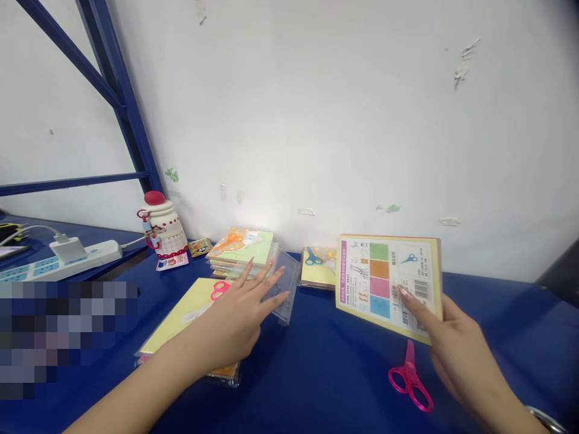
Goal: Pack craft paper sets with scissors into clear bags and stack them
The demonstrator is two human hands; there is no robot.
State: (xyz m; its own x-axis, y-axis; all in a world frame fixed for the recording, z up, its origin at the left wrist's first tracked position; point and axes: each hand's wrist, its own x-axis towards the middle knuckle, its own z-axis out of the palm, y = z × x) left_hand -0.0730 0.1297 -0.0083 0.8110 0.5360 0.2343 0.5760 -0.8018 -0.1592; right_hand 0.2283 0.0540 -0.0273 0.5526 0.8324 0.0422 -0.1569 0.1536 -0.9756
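My right hand (pixel 455 349) holds up a craft paper pack (pixel 389 283), its back showing coloured squares and a barcode. Loose pink safety scissors (pixel 409 380) lie on the blue table (pixel 325 386) below it. My left hand (pixel 235 319) is open, fingers spread, against a clear plastic sleeve (pixel 284 286). Under that hand lies a yellow pack with pink scissors (pixel 190 313). Behind the sleeve stands a stack of craft packs (pixel 239 250). A pack with blue scissors (pixel 319 268) stands between my hands, further back.
A white bottle with a red cap (pixel 163 228) stands at the back left, near a small packet (pixel 200 247) and a pink card (pixel 172 261). A power strip (pixel 58 262) lies on a lower blue shelf. A white wall and blue steel frame (pixel 115 90) stand behind.
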